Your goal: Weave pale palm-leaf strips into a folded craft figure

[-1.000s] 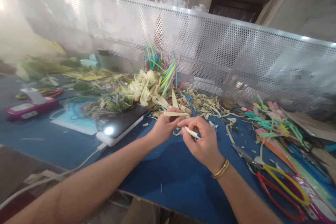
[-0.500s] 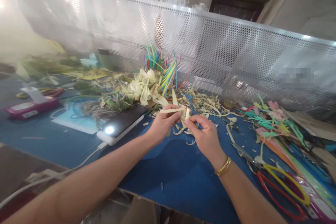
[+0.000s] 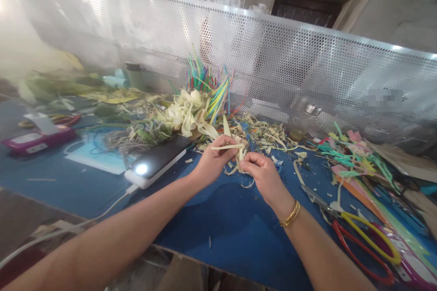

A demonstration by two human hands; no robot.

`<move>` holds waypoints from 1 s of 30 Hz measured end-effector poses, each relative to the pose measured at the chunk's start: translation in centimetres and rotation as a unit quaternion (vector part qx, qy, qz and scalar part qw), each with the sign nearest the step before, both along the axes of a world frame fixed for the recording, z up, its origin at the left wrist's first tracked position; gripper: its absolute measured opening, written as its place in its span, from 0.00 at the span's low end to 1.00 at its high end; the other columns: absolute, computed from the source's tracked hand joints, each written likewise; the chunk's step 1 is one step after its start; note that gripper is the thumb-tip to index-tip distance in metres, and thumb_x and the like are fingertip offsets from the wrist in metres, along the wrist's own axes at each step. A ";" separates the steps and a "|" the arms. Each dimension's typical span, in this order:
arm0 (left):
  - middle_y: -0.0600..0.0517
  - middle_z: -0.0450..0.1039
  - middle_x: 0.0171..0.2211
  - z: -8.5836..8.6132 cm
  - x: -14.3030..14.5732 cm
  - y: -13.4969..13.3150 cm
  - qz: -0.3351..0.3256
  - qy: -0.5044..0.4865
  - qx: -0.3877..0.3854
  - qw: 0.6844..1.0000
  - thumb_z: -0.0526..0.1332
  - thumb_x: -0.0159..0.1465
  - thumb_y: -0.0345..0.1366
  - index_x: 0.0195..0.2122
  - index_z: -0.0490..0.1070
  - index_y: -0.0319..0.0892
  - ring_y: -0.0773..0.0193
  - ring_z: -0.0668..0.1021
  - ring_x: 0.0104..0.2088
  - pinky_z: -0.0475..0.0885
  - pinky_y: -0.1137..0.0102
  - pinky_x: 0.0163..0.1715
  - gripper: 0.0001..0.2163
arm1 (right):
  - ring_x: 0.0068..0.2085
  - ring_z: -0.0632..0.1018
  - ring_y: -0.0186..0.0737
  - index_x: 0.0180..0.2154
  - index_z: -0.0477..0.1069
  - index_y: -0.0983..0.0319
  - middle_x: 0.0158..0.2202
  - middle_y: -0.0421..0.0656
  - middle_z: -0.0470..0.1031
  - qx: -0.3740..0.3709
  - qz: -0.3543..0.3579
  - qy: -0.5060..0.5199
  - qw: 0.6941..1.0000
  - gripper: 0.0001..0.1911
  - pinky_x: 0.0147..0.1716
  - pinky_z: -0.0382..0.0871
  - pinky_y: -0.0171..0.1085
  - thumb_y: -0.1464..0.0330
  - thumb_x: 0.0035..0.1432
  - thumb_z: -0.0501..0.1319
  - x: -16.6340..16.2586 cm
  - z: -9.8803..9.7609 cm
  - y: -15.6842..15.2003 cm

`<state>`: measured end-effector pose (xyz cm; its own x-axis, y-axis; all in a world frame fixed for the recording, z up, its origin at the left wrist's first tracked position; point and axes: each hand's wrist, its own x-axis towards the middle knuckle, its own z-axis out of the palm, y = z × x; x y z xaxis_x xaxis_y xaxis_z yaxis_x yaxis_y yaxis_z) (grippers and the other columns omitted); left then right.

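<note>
My left hand (image 3: 212, 161) is closed on a pale cream leaf strip (image 3: 228, 147) that sticks out flat to the right above the blue table top (image 3: 218, 218). My right hand (image 3: 262, 175), with a gold bracelet at the wrist, pinches the same strip from below, its fingers pressed together against the left hand's fingertips. Both hands hover just in front of a heap of cream strip offcuts (image 3: 262, 134).
A phone with a lit lamp (image 3: 155, 161) lies left of the hands. Scissors with red and yellow handles (image 3: 358, 232) lie at the right, beside coloured paper strips (image 3: 355, 154). Coloured straws (image 3: 206, 84) stand before a perforated metal screen (image 3: 307, 68). A pink box (image 3: 37, 138) sits far left.
My right hand has moved up and left, from holding its own strip end apart, to meet the left hand's fingertips. The strip has been folded closer between both hands.
</note>
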<state>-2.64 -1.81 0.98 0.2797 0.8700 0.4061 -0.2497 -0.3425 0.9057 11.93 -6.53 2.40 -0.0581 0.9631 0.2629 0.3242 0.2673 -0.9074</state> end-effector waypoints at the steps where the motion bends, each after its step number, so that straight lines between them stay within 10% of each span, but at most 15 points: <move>1: 0.57 0.65 0.25 0.0 0.0 0.1 -0.004 0.005 0.003 1.000 0.63 0.59 0.37 0.33 0.65 0.40 0.72 0.67 0.25 0.62 0.75 0.26 0.08 | 0.26 0.61 0.33 0.19 0.61 0.61 0.20 0.36 0.59 0.015 -0.009 -0.015 1.000 0.13 0.28 0.56 0.34 0.66 0.52 0.58 0.0 0.0 0.0; 18: 0.55 0.64 0.24 -0.3 0.3 -0.4 -0.046 0.011 -0.015 0.999 0.62 0.59 0.40 0.38 0.72 0.38 0.70 0.65 0.25 0.61 0.74 0.25 0.11 | 0.24 0.58 0.31 0.17 0.57 0.61 0.18 0.35 0.55 -0.046 -0.016 0.045 0.998 0.10 0.25 0.53 0.33 0.68 0.47 0.55 0.4 0.1 0.2; 30: 0.53 0.68 0.29 0.4 0.2 -0.5 -0.007 -0.010 -0.028 1.000 0.66 0.55 0.40 0.33 0.71 0.39 0.68 0.70 0.31 0.67 0.73 0.32 0.10 | 0.26 0.67 0.32 0.29 0.70 0.62 0.25 0.39 0.70 -0.044 -0.043 0.122 0.991 0.14 0.27 0.63 0.32 0.58 0.47 0.66 -0.5 0.4 0.0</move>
<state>-2.46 -2.27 1.35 0.2836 0.8880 0.3621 -0.2730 -0.2872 0.9181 11.43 -6.53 2.77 0.0808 0.9813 0.1747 0.1104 0.1654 -0.9800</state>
